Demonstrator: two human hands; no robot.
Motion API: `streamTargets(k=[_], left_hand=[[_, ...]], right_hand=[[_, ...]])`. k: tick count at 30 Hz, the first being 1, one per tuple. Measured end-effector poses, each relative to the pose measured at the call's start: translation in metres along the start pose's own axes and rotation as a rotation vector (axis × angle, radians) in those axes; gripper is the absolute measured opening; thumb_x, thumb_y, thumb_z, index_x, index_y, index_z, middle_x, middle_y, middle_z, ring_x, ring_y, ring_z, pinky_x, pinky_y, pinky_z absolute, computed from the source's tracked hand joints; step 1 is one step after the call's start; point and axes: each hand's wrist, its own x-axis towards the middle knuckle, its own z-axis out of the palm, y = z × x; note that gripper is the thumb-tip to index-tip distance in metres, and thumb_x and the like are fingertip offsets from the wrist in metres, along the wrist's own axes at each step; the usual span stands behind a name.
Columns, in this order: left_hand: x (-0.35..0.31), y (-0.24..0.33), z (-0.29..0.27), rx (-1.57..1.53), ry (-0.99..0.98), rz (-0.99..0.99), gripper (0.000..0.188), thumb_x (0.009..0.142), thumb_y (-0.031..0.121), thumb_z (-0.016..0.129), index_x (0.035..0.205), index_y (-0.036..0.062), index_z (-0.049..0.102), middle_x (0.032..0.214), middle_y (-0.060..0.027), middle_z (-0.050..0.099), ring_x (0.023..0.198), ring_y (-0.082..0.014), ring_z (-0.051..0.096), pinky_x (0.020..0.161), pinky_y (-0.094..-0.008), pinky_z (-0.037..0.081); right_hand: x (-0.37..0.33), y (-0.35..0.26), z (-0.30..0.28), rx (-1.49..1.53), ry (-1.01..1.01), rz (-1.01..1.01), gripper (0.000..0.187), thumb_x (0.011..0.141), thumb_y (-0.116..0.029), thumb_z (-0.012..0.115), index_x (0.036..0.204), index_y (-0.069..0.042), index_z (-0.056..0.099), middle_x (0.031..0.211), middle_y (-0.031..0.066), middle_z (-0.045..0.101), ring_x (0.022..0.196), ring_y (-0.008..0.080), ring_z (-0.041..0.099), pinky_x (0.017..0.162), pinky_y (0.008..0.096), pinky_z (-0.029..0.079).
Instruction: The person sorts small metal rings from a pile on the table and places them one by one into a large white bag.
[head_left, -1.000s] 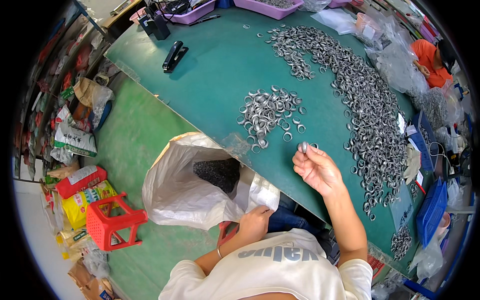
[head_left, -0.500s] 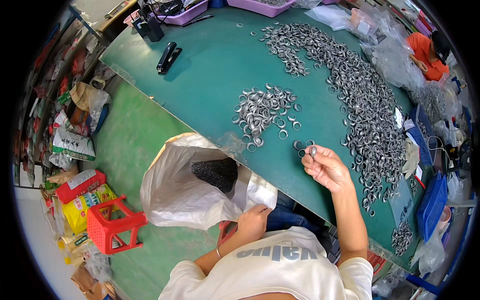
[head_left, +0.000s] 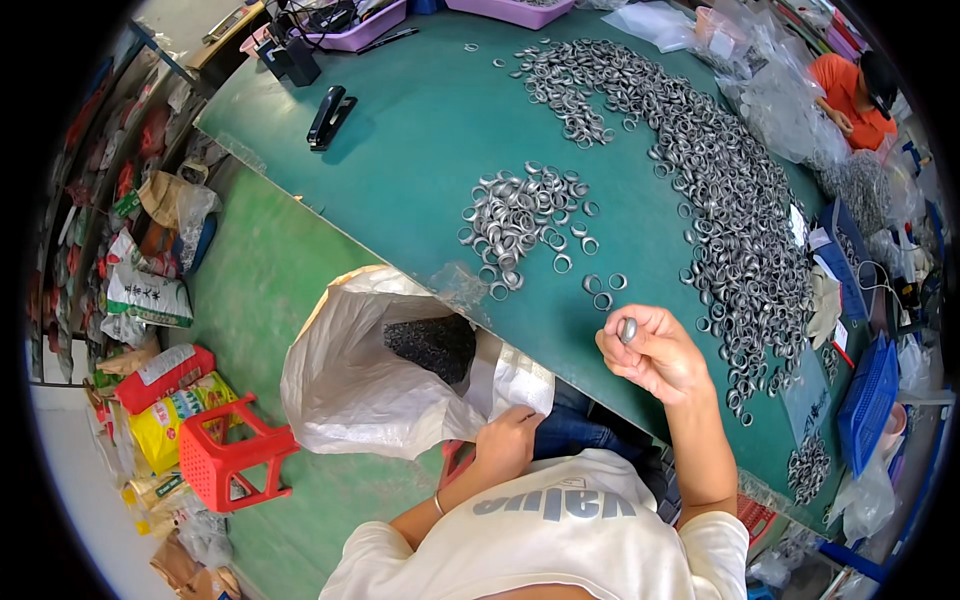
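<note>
Change, right hand: the right hand (head_left: 652, 352) had drawn back from the small heap of rings (head_left: 522, 215) toward the near edge of the green table (head_left: 420, 130); one second before, it was raised nearer that heap with its fingers spread.
Change, grip: the right hand's fingers were now curled, pinching one metal ring (head_left: 628, 328) between thumb and fingertips, just above the table's near edge.
Change, left hand: the left hand (head_left: 508, 443) lay as before, below the table's edge, its fingers closed on the rim of the white plastic sack (head_left: 370, 385).
Sack: it hung open against the table's near edge, with a dark mass of small parts (head_left: 432, 345) inside.
Loose rings: three single rings (head_left: 603, 290) lay on the table just beyond the right hand, between it and the small heap.
Surface: a long band of rings (head_left: 720, 200) ran across the table's far and right part; a black stapler (head_left: 330, 115) lay near its left corner, and purple trays (head_left: 520, 10) stood at its far edge.
Room: a green floor (head_left: 270, 290) lay left of the table, with a red plastic stool (head_left: 232, 455) and stacked bags (head_left: 150, 295) farther left; another person in an orange top (head_left: 850, 90) sat beyond the table's far right end.
</note>
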Motion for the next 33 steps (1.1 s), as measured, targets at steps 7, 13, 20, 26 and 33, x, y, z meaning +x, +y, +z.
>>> streamTargets(k=[7, 13, 20, 26, 33], left_hand=[[0.001, 0.001, -0.001, 0.015, 0.004, 0.000, 0.020, 0.082, 0.006, 0.057, 0.096, 0.0093, 0.071, 0.094, -0.0053, 0.066, 0.079, -0.0284, 0.065, 0.066, -0.0397, 0.054], [0.002, 0.001, 0.002, 0.048, 0.023, 0.034, 0.023, 0.075, 0.005, 0.057, 0.094, 0.0075, 0.071, 0.092, -0.0056, 0.065, 0.078, -0.0264, 0.066, 0.063, -0.0370, 0.054], [0.002, 0.003, 0.001, 0.030, 0.037, 0.044, 0.024, 0.074, 0.004, 0.057, 0.094, 0.0071, 0.070, 0.090, -0.0059, 0.064, 0.077, -0.0270, 0.065, 0.063, -0.0372, 0.054], [-0.002, 0.000, -0.003, 0.026, 0.028, 0.043, 0.025, 0.074, 0.004, 0.057, 0.095, 0.0072, 0.069, 0.089, -0.0062, 0.064, 0.079, -0.0267, 0.065, 0.064, -0.0370, 0.054], [0.002, 0.000, 0.001, -0.014, 0.036, 0.035, 0.020, 0.077, 0.004, 0.056, 0.092, 0.0074, 0.070, 0.089, -0.0084, 0.065, 0.078, -0.0295, 0.064, 0.066, -0.0387, 0.053]], right_hand=[[-0.002, 0.000, 0.004, 0.054, -0.112, 0.010, 0.021, 0.092, -0.018, 0.063, 0.101, 0.001, 0.065, 0.069, 0.0041, 0.052, 0.060, 0.0113, 0.043, 0.050, 0.0232, 0.033], [-0.003, 0.000, 0.008, 0.066, -0.225, -0.020, 0.020, 0.092, -0.018, 0.063, 0.096, 0.001, 0.065, 0.063, 0.0046, 0.052, 0.056, 0.0114, 0.041, 0.048, 0.0244, 0.031], [-0.003, 0.002, 0.009, 0.136, -0.353, 0.001, 0.021, 0.092, -0.018, 0.062, 0.091, 0.002, 0.066, 0.059, 0.0039, 0.050, 0.057, 0.0141, 0.042, 0.047, 0.0263, 0.031], [-0.003, 0.005, 0.012, 0.176, -0.396, 0.020, 0.020, 0.093, -0.018, 0.061, 0.091, 0.002, 0.066, 0.060, 0.0040, 0.050, 0.058, 0.0144, 0.042, 0.047, 0.0262, 0.030], [-0.017, -0.001, -0.014, 0.064, -0.144, -0.014, 0.020, 0.095, -0.016, 0.056, 0.100, 0.002, 0.063, 0.062, 0.0023, 0.049, 0.055, 0.0109, 0.041, 0.048, 0.0233, 0.031]])
